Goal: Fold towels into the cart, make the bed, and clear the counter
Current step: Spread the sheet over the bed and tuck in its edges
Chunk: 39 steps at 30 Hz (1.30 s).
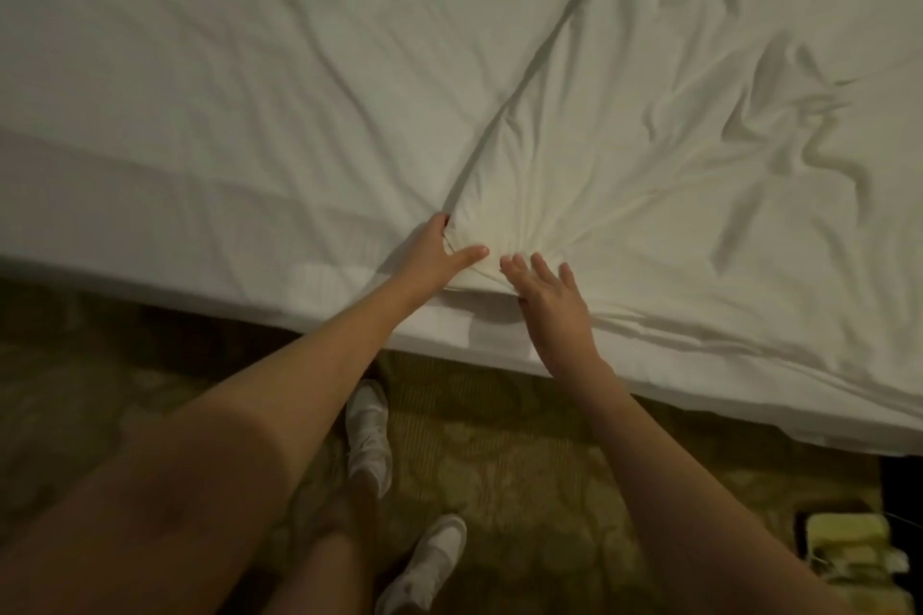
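I see left hand (439,250) pinching the white duvet (649,165) edge, thumb on top, arm stretched. Right hand (549,300) just beside, fingers (542,267) straight and spread, flat on the duvet. Bed (200,90) beyond both.

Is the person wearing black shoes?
No, both shoes on the patterned carpet are white, seen below the white bed sheet.

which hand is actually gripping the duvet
The left hand: it pinches the gathered duvet corner, while the right hand lies open with fingers spread.
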Motion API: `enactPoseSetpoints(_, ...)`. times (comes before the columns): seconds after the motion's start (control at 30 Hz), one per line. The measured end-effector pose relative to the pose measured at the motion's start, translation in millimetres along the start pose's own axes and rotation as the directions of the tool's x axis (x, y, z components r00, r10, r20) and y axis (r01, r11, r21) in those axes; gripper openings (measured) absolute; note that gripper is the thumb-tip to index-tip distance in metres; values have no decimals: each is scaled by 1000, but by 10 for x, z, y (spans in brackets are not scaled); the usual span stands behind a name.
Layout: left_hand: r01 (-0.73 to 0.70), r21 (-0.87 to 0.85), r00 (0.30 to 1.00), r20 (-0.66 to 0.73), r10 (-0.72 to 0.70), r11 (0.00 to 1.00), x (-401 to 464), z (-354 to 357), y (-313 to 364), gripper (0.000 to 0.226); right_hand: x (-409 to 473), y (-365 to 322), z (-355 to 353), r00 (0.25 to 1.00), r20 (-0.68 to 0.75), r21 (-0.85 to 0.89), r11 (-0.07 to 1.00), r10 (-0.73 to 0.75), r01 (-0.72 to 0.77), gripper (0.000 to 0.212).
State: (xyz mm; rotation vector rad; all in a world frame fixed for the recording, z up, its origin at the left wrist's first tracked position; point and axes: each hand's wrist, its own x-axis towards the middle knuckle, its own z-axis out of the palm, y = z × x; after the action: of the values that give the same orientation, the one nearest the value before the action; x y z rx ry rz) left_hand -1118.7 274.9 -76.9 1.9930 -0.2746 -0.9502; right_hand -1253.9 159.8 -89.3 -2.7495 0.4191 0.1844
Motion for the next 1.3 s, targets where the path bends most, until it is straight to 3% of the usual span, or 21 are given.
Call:
enactPoseSetpoints(0.5,59,-58,987,-143,-67,997,-946,426,-749,59,-956,-122,428,980,159,-20,992,-118,123,56)
enactPoseSetpoints(0.6,67,10,989,-135,-66,998,-927,387,-759,58,-1015,-39,358,980,174,-36,994,-93,101,58)
enactPoseSetpoints(0.67,66,157,989,-142,-43,985,-917,330,-723,62,-1013,-8,246,985,172,-31,999,-17,22,56)
enactPoseSetpoints(0.77,12,412,986,-155,57,911,-870,234,-534,73,-905,10,27,982,183,-67,997,50,-38,56)
enactPoseSetpoints(0.87,-64,536,988,-86,130,842,-710,114,-229,72,-710,10,-220,975,199,-77,993,102,-88,57)
enactPoseSetpoints(1.07,-237,677,969,111,222,696,-125,-310,589,66,-100,51,-815,953,195,-135,969,231,-207,58)
enactPoseSetpoints(1.3,-372,703,920,190,344,606,515,-742,1625,63,617,191,-1573,921,90,-54,926,378,-374,58)
